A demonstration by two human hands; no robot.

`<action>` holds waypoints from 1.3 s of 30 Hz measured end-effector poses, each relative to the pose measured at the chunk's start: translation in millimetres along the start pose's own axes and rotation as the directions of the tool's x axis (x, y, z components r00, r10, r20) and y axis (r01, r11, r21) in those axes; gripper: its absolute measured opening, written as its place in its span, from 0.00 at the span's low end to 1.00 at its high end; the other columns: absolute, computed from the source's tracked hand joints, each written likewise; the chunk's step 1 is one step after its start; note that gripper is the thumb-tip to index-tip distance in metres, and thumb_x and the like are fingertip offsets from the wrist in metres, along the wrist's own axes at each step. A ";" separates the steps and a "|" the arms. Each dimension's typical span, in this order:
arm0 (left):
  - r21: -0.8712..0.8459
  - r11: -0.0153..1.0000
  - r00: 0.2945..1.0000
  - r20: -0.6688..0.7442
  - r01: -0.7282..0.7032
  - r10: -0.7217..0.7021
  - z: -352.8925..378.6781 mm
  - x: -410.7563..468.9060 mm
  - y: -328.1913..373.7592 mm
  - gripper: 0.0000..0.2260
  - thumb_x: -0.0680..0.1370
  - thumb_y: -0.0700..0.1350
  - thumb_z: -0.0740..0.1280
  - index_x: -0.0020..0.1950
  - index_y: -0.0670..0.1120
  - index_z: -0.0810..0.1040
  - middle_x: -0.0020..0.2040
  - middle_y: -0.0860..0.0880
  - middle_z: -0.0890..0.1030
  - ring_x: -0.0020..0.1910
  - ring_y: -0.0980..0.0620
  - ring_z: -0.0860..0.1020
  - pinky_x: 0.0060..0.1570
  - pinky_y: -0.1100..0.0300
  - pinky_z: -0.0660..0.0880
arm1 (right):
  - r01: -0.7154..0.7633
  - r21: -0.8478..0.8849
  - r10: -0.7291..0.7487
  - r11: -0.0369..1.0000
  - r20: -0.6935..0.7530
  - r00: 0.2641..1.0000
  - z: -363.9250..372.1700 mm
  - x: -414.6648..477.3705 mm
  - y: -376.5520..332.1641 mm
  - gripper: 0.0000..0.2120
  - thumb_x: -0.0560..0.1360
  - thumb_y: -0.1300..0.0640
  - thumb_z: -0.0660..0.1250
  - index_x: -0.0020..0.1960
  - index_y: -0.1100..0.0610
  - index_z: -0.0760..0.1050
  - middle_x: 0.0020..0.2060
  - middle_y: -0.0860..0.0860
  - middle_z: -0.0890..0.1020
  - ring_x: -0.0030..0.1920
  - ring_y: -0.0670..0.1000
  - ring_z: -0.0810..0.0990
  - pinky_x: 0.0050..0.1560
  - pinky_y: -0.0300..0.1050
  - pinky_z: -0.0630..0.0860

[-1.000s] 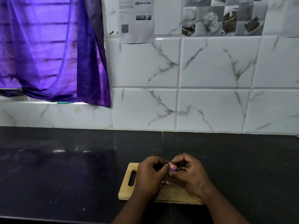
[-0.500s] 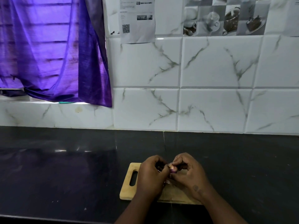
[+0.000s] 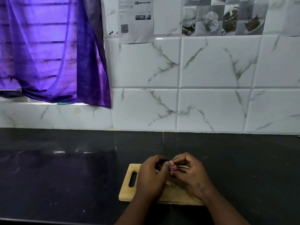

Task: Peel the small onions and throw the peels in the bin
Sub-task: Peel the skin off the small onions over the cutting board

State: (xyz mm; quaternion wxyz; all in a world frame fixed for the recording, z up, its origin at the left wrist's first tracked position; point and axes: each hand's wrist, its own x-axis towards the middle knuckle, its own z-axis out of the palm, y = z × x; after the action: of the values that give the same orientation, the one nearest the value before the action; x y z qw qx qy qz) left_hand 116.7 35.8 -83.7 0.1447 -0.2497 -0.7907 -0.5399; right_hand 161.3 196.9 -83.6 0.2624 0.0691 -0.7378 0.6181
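A small purple onion (image 3: 172, 166) is pinched between the fingertips of both hands, just above a wooden cutting board (image 3: 128, 190) with a handle slot. My left hand (image 3: 152, 177) curls around the onion's left side, thumb against it. From the right, my right hand (image 3: 190, 174) grips it with fingers bent over the top. A thin bit of peel sticks out by my left thumb. Much of the board is hidden under my hands. No bin is in view.
The board lies on a black stone counter (image 3: 65, 172) that runs to a white marble-tile wall (image 3: 211, 95). A purple curtain (image 3: 48, 51) hangs over a window ledge at the back left. Printed papers are stuck on the upper wall.
My hands have stayed over the board, with the fingers shifting slightly around the onion. The onion sits a little further toward my right hand.
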 end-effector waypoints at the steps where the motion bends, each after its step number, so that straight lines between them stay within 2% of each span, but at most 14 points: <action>1: 0.001 1.000 1.000 0.006 -0.020 0.020 -0.4 -0.4 0.2 0.05 0.80 0.50 0.70 0.54 0.57 0.84 0.48 0.59 0.84 0.49 0.62 0.81 0.48 0.64 0.81 | 0.003 -0.001 -0.003 1.000 0.004 1.000 -0.1 -0.2 -0.6 0.13 0.67 0.75 0.78 0.47 0.65 0.81 0.46 0.53 0.85 0.48 0.48 0.86 0.51 0.43 0.84; 8: -0.054 0.998 0.999 -0.050 -0.018 0.016 -2.2 -1.7 -1.3 0.05 0.77 0.46 0.76 0.52 0.53 0.88 0.45 0.56 0.86 0.46 0.61 0.83 0.45 0.61 0.83 | 0.002 -0.002 -0.002 1.000 0.060 0.998 -3.0 -1.1 -3.4 0.14 0.69 0.73 0.77 0.49 0.57 0.84 0.50 0.50 0.86 0.55 0.50 0.86 0.58 0.46 0.84; 13: 0.072 0.996 0.995 -0.088 -0.049 0.055 0.3 -3.5 0.8 0.06 0.77 0.44 0.75 0.51 0.54 0.87 0.44 0.58 0.85 0.44 0.61 0.82 0.45 0.64 0.82 | 0.021 -0.033 -0.020 0.999 0.037 0.999 -1.2 -1.2 -0.1 0.13 0.70 0.72 0.77 0.48 0.57 0.85 0.50 0.52 0.86 0.54 0.52 0.86 0.57 0.48 0.84; 17: 0.168 0.981 0.987 -0.114 -0.094 0.114 1.4 -5.2 2.1 0.05 0.77 0.44 0.74 0.49 0.54 0.86 0.44 0.59 0.83 0.44 0.62 0.81 0.45 0.68 0.79 | 0.050 -0.086 -0.049 0.995 0.016 0.999 2.6 -1.5 1.9 0.13 0.69 0.71 0.78 0.45 0.55 0.85 0.49 0.50 0.85 0.52 0.51 0.86 0.54 0.46 0.84; 21: 0.189 0.976 0.983 -0.122 -0.112 0.137 2.0 -6.2 3.7 0.05 0.78 0.44 0.73 0.51 0.54 0.85 0.45 0.59 0.83 0.45 0.63 0.80 0.46 0.67 0.79 | 0.050 -0.056 -0.049 0.997 0.014 0.999 1.5 -0.3 1.9 0.13 0.68 0.72 0.79 0.45 0.56 0.85 0.49 0.49 0.85 0.52 0.50 0.86 0.52 0.42 0.84; 26: 0.192 0.975 0.987 -0.101 -0.108 0.129 2.1 -6.0 4.3 0.05 0.78 0.44 0.74 0.51 0.54 0.86 0.45 0.60 0.83 0.44 0.63 0.80 0.44 0.68 0.79 | 0.043 -0.052 -0.043 0.998 0.002 0.999 1.0 -0.7 1.7 0.13 0.68 0.72 0.79 0.46 0.57 0.85 0.49 0.48 0.85 0.52 0.49 0.86 0.52 0.40 0.83; 30: 0.243 0.966 0.991 -0.078 -0.088 0.110 2.1 -7.6 7.0 0.04 0.79 0.46 0.72 0.50 0.55 0.82 0.45 0.60 0.80 0.44 0.62 0.78 0.42 0.68 0.77 | 0.053 -0.076 -0.053 0.996 0.006 0.999 1.8 -1.2 1.1 0.12 0.68 0.71 0.79 0.45 0.56 0.85 0.48 0.48 0.85 0.52 0.48 0.86 0.51 0.39 0.83; 32: 0.257 0.964 0.994 -0.059 -0.069 0.087 2.4 -8.2 8.7 0.03 0.80 0.48 0.70 0.51 0.56 0.78 0.47 0.59 0.78 0.44 0.61 0.78 0.44 0.64 0.79 | 0.053 -0.061 -0.053 0.997 0.005 0.999 2.5 -1.5 0.6 0.12 0.68 0.70 0.79 0.44 0.55 0.85 0.49 0.49 0.85 0.52 0.49 0.86 0.51 0.40 0.83; 35: 0.265 0.963 0.997 -0.046 -0.040 0.054 3.2 -7.3 11.0 0.04 0.81 0.49 0.68 0.50 0.57 0.74 0.47 0.59 0.76 0.44 0.60 0.77 0.40 0.64 0.76 | 0.043 -0.031 -0.043 0.999 0.007 0.999 2.7 -1.2 0.0 0.12 0.68 0.71 0.80 0.44 0.55 0.85 0.49 0.50 0.85 0.53 0.51 0.86 0.53 0.44 0.84; 37: 0.259 0.965 0.998 -0.046 -0.026 0.039 3.5 -6.6 10.8 0.04 0.81 0.49 0.68 0.49 0.57 0.74 0.46 0.59 0.75 0.44 0.60 0.76 0.39 0.64 0.74 | 0.038 -0.017 -0.038 0.999 0.010 0.999 2.1 -1.0 -0.2 0.13 0.68 0.71 0.80 0.44 0.55 0.85 0.50 0.51 0.85 0.53 0.53 0.86 0.55 0.47 0.85; 39: 0.238 0.971 0.998 -0.067 0.001 0.015 2.8 -5.4 9.9 0.04 0.82 0.48 0.67 0.49 0.56 0.74 0.46 0.58 0.76 0.44 0.59 0.76 0.41 0.61 0.77 | 0.037 -0.005 -0.037 0.999 0.005 0.999 0.6 -1.0 0.2 0.13 0.67 0.73 0.79 0.44 0.57 0.84 0.49 0.52 0.85 0.53 0.54 0.86 0.56 0.50 0.85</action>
State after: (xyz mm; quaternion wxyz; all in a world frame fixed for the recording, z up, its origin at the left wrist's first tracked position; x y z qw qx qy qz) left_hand 126.8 40.0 -79.7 0.2023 -0.2148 -0.8435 -0.4488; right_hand 161.8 196.1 -84.3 0.2720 0.0838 -0.7386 0.6111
